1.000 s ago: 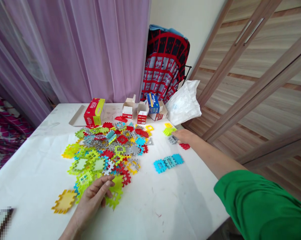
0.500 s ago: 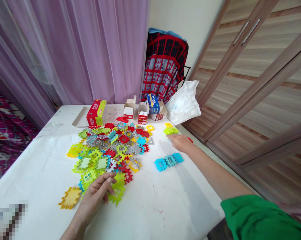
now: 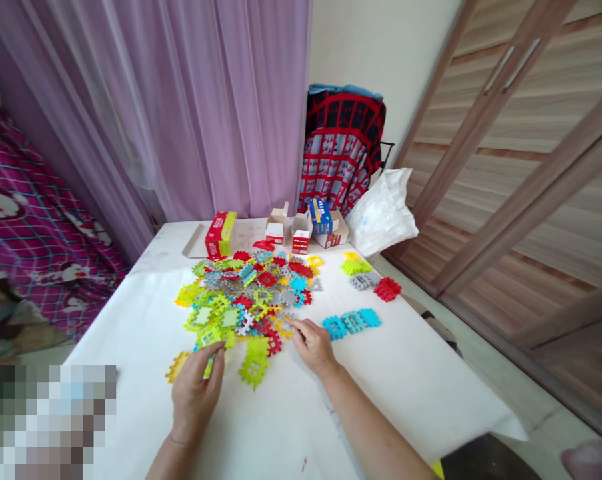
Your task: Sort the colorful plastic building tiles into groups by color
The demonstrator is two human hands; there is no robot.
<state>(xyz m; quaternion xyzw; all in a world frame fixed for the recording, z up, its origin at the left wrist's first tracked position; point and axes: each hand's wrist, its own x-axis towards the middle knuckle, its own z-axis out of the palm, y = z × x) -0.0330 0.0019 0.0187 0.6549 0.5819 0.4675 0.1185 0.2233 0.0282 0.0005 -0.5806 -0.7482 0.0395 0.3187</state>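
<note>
A heap of interlocking plastic tiles [image 3: 245,287] in red, grey, green, blue and yellow covers the middle of the table. My left hand [image 3: 195,387] is closed in front of the heap, a light-green tile [image 3: 209,368] showing between its thumb and fingers. Beside it lie a yellow tile [image 3: 175,367], partly hidden by the hand, and two joined-looking green tiles [image 3: 255,363]. At the heap's right edge, the fingers of my right hand [image 3: 313,347] are pinched on the rim of a grey tile [image 3: 285,319]. Blue tiles [image 3: 353,322] lie in an overlapping row just right of that hand.
Small groups of green tiles [image 3: 355,267], grey tiles [image 3: 363,281] and red tiles [image 3: 387,289] lie along the table's right edge. Several cartons, including a red-and-yellow box [image 3: 221,235] and a blue box [image 3: 321,215], stand at the back beside a white plastic bag [image 3: 385,213].
My right hand has come back from the grey tiles at the right edge to the heap. My left hand has closed on a green tile. The view has shifted left.
</note>
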